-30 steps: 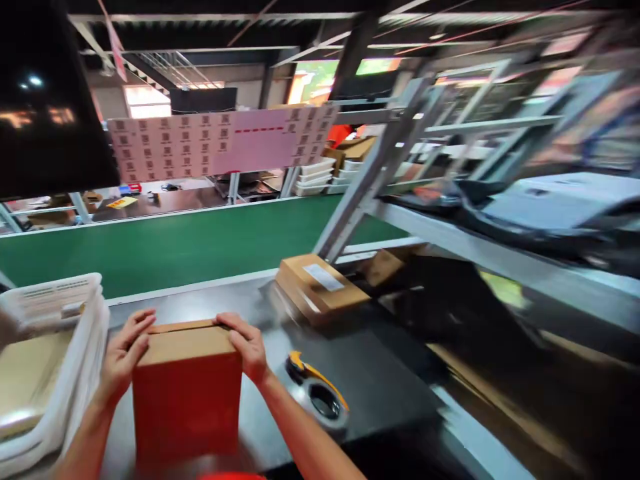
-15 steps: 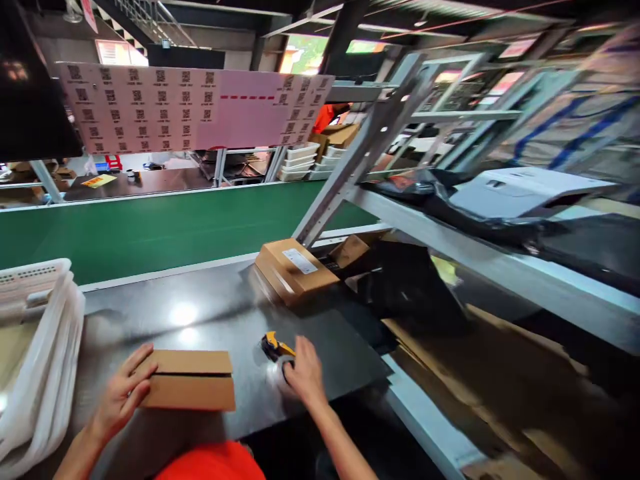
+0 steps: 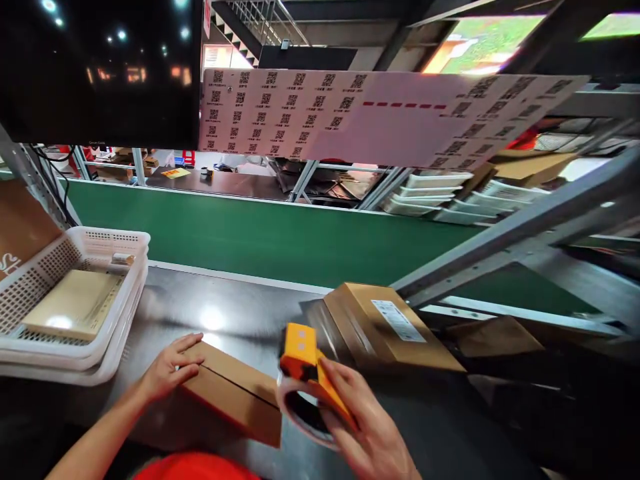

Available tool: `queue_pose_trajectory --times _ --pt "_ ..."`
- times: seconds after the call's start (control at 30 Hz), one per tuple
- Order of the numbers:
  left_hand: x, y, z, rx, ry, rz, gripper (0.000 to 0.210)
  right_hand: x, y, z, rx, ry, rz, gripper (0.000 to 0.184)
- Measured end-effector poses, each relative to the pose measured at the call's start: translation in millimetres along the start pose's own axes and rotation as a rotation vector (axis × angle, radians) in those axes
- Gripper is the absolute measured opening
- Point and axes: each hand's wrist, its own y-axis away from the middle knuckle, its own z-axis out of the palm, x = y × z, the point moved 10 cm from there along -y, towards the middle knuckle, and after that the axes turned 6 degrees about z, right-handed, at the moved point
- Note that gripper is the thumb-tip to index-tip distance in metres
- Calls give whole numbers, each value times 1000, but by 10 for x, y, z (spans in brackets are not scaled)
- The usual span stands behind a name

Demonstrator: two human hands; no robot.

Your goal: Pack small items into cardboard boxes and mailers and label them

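Having lifted the tape dispenser (image 3: 313, 383) off the bench since half a second earlier, I gripped it closed in my right hand (image 3: 367, 427) just beside the flat carton (image 3: 235, 393), which my left hand (image 3: 170, 373) pressed down open-fingered, so its centre seam now stood ready for taping.

A flat brown cardboard box (image 3: 235, 390), closed with its top seam showing, lies askew on the dark glossy worktop (image 3: 210, 313) near its front edge. Just beside the box, at its right end, an orange-and-yellow tape dispenser (image 3: 310, 373) carrying a roll of clear tape is held raised and tilted.
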Motion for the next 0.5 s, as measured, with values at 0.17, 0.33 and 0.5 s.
queue_pose_trajectory --times 0.17,0.33,0.5 --pt "55 6 -28 4 -14 -15 26 -835 -65 711 -198 155 -329 48" --pt "234 119 -175 349 11 -91 19 -765 -12 862 -138 207 -463 52" --pt "88 314 454 465 806 -609 57 -724 -12 833 -240 266 -401 59"
